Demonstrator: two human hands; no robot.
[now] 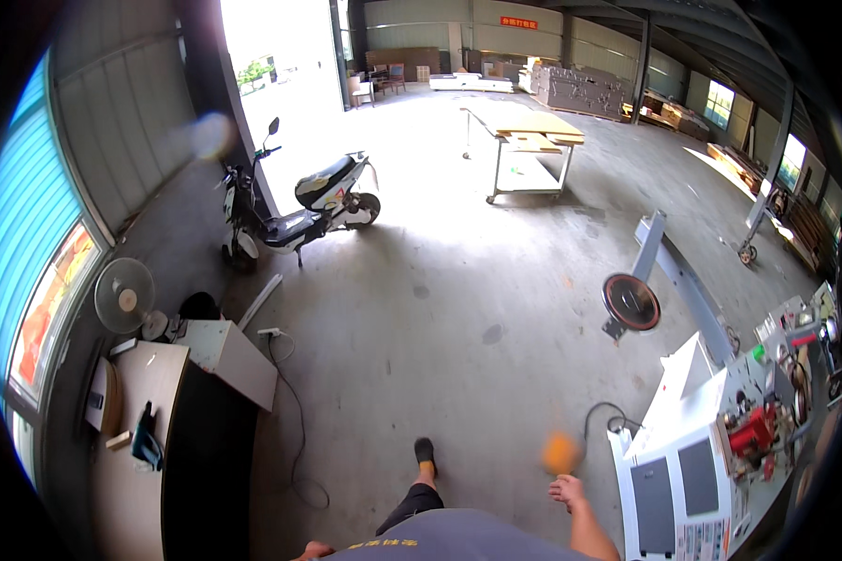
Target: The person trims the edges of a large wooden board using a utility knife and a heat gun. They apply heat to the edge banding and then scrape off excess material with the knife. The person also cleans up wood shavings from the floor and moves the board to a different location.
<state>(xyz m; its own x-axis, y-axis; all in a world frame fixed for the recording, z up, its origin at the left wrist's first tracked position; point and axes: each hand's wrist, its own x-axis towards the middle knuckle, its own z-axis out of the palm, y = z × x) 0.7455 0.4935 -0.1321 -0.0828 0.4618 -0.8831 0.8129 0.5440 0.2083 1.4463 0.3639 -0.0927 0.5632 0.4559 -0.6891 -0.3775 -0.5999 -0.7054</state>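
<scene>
My right hand (566, 490) hangs low beside my body, fingers loosely bent and a little apart, and I see nothing held in it. Just beyond its fingers shows a blurred orange patch (560, 453); whether that is a thing or a spot of light I cannot make out. Only a bit of my left hand (317, 550) shows at the lower edge, its fingers mostly hidden. One dark shoe (426, 455) is on the concrete floor ahead of me. Nearest to the right hand is a white machine cabinet (627, 477) with grey panels.
An electric scooter (323, 187) stands near the bright doorway. At left are a desk (140, 374), a fan (124, 295) and a cable (297, 449) on the floor. A wheeled table (538, 126) bears boards. To the right, a grey beam (688, 280) stands by a round black disc (631, 301).
</scene>
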